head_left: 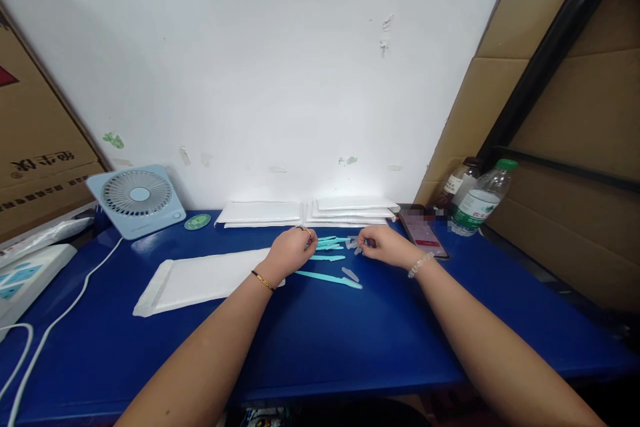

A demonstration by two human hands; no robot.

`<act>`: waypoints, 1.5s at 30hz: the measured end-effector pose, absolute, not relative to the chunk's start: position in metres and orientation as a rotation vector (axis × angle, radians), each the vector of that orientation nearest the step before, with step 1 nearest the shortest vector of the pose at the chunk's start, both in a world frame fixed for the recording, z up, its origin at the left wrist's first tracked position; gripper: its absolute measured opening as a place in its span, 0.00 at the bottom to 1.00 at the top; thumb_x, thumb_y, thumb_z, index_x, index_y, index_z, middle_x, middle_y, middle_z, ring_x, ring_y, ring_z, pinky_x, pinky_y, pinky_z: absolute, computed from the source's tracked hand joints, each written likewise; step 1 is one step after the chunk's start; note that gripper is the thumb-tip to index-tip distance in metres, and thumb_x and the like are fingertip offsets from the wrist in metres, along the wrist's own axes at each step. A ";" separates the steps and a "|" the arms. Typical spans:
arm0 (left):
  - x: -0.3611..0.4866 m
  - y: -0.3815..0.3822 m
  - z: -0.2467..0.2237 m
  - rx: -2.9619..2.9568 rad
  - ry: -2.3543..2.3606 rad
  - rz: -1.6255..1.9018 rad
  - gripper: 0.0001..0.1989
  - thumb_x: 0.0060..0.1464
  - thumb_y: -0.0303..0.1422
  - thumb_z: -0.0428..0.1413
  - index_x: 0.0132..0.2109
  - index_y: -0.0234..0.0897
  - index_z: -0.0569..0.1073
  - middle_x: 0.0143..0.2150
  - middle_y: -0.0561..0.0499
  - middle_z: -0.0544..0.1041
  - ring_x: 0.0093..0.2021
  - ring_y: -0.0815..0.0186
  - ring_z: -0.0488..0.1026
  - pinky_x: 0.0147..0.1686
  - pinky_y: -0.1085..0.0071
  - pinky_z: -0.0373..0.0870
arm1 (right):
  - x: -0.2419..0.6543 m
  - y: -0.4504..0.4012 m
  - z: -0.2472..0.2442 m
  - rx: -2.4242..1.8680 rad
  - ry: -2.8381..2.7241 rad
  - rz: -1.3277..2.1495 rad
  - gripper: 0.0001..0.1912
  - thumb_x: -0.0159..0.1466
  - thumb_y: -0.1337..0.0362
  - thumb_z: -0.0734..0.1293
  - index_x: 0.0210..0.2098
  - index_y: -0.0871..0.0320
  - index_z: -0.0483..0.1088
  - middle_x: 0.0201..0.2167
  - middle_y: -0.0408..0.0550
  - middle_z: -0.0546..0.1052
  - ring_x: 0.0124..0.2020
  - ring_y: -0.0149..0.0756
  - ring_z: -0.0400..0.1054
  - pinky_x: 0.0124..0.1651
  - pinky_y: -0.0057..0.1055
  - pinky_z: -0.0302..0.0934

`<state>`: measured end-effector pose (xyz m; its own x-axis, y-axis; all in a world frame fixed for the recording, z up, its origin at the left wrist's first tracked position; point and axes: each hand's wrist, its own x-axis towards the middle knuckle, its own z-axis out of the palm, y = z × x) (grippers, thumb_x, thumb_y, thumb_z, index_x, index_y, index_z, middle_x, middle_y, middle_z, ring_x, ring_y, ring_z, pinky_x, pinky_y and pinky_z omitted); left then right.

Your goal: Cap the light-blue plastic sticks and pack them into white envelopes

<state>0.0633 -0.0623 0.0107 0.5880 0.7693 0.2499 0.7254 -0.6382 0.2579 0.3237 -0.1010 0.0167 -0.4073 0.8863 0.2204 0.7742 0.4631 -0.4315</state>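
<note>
Several slim turquoise eyebrow razors lie on the blue table. My left hand is closed at their left ends, its fingertips around a turquoise razor that points right. Across from it, my right hand is pinched at a small clear blade cap, partly hidden by the fingers. More clear caps lie by those fingertips, and one loose clear cap rests nearer to me. Beneath my left wrist is a flat white padded envelope.
White padded envelopes are stacked along the wall. A phone lies right of my right hand, with a water bottle and a brown bottle behind. A fan, green disc and white cable are at left.
</note>
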 end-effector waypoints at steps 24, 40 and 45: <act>0.056 -0.061 0.019 2.475 1.304 0.542 0.11 0.59 0.36 0.44 0.34 0.38 0.68 0.30 0.50 0.72 0.28 0.67 0.66 0.27 0.73 0.56 | 0.319 -0.101 0.017 -1.250 -1.773 0.655 0.15 0.60 0.54 0.65 0.39 0.58 0.72 0.24 0.45 0.72 0.23 0.30 0.63 0.24 0.26 0.58; 0.055 -0.055 0.013 2.336 1.114 0.690 0.13 0.56 0.39 0.45 0.33 0.37 0.69 0.28 0.52 0.70 0.28 0.67 0.65 0.28 0.73 0.59 | 0.313 -0.092 0.004 -1.137 -1.324 1.092 0.19 0.51 0.50 0.72 0.30 0.60 0.71 0.23 0.44 0.75 0.21 0.27 0.68 0.25 0.25 0.64; 0.057 -0.057 0.013 2.301 1.069 0.663 0.14 0.56 0.40 0.46 0.34 0.36 0.69 0.28 0.52 0.70 0.28 0.68 0.64 0.27 0.73 0.59 | 0.304 -0.094 0.001 -1.120 -1.420 1.146 0.19 0.54 0.49 0.70 0.31 0.60 0.70 0.24 0.44 0.75 0.22 0.28 0.69 0.26 0.26 0.65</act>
